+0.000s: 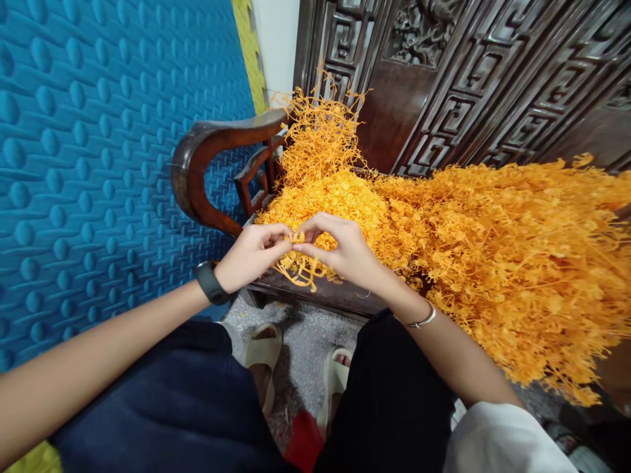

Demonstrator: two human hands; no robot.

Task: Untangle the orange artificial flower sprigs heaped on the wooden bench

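A large heap of orange plastic sprigs [493, 243] covers the seat of a dark carved wooden bench [428, 98]. My left hand [251, 253], with a black watch on the wrist, and my right hand [345, 253], with a thin bangle, meet at the heap's front left edge. Both pinch one small orange piece [297, 236] between thumbs and fingertips. Thin orange strands dangle just below my hands, over the seat's front edge.
A blue textured foam mat [98, 144] covers the wall on the left. The bench's curved armrest [207, 157] rises beside my left hand. My knees in dark trousers and my feet in pale sandals [266, 355] are on a speckled floor below.
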